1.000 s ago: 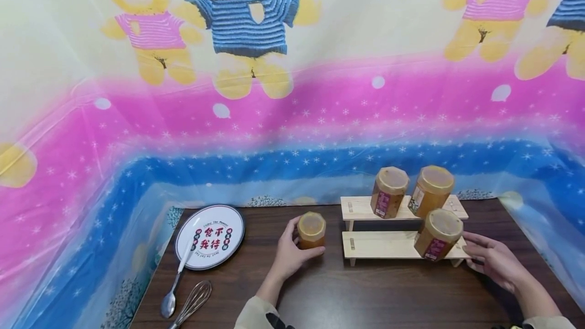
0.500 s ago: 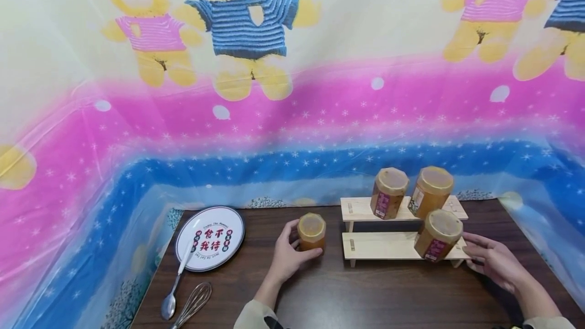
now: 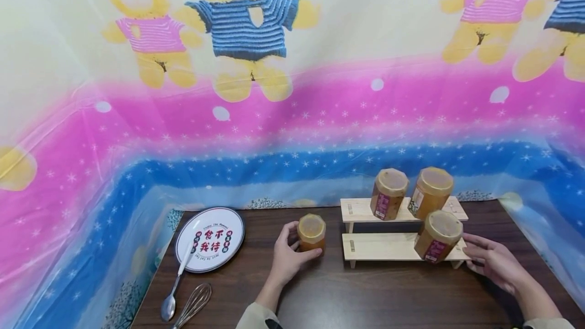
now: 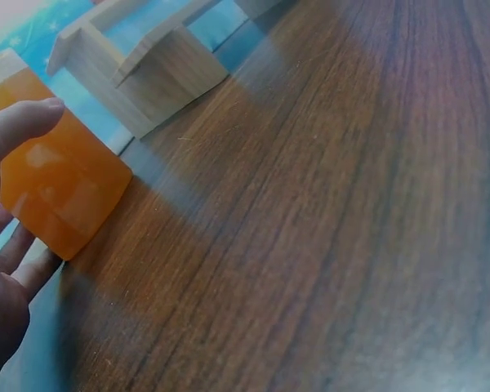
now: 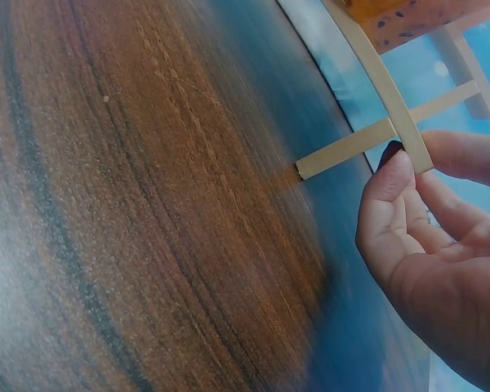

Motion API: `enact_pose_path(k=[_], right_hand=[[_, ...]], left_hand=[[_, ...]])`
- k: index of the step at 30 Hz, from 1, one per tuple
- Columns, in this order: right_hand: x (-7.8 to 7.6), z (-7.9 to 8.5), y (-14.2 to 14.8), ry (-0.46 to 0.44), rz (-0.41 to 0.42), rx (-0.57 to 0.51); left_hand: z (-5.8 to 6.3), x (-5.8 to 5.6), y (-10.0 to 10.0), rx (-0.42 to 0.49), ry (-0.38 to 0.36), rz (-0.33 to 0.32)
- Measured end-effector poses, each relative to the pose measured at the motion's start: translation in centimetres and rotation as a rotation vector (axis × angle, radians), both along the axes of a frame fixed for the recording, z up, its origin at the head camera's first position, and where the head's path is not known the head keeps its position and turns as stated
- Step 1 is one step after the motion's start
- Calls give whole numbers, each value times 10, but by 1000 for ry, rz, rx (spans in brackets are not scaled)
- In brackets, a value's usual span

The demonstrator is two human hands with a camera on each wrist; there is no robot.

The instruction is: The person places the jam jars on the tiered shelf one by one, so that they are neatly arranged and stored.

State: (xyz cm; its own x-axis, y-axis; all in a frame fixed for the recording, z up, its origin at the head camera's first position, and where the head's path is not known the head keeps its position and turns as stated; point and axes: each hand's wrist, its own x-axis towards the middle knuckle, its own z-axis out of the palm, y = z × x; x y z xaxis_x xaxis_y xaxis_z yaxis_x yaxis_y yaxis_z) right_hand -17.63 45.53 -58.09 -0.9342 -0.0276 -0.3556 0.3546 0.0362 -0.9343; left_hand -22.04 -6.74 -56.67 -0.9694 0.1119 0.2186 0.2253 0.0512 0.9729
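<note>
An amber jar (image 3: 312,235) with a yellowish faceted lid stands on the dark table, left of a two-tier wooden shelf (image 3: 381,246). My left hand (image 3: 288,255) holds this jar from its left side, thumb across the front and fingers behind, as the left wrist view shows with the orange jar (image 4: 61,175). At the lower tier's right end, my right hand (image 3: 493,263) pinches the board (image 5: 384,90) between thumb and fingers. Close beside those fingers, a labelled jar (image 3: 437,237) stands on that tier. Two more jars, one darker (image 3: 389,194) and one golden (image 3: 431,193), stand on the upper tier.
A white round plate (image 3: 210,263) with red characters lies at the left of the table (image 3: 365,298). A spoon (image 3: 168,306) leans with its handle over the plate. A wire whisk (image 3: 196,301) lies near it. Behind hangs a bear-printed cloth (image 3: 320,126).
</note>
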Motion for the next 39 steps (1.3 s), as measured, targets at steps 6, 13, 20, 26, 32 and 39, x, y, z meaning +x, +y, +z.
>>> enact_pose_path(k=[6, 13, 20, 26, 32, 39], right_hand=[[0, -1, 1, -6, 3, 2], [1, -2, 1, -7, 0, -5], [1, -1, 1, -7, 7, 7], [0, 0, 0, -3, -2, -6], [0, 0, 0, 5, -6, -15], [1, -1, 1, 7, -8, -27]], left_hand=[[-21, -10, -1, -10, 5, 20], [-30, -12, -1, -16, 8, 16], [-24, -10, 3, -61, 5, 0], [-17, -9, 6, -67, 0, 14], [-8, -6, 6, -62, 14, 34], [6, -2, 7, -57, 38, 38]])
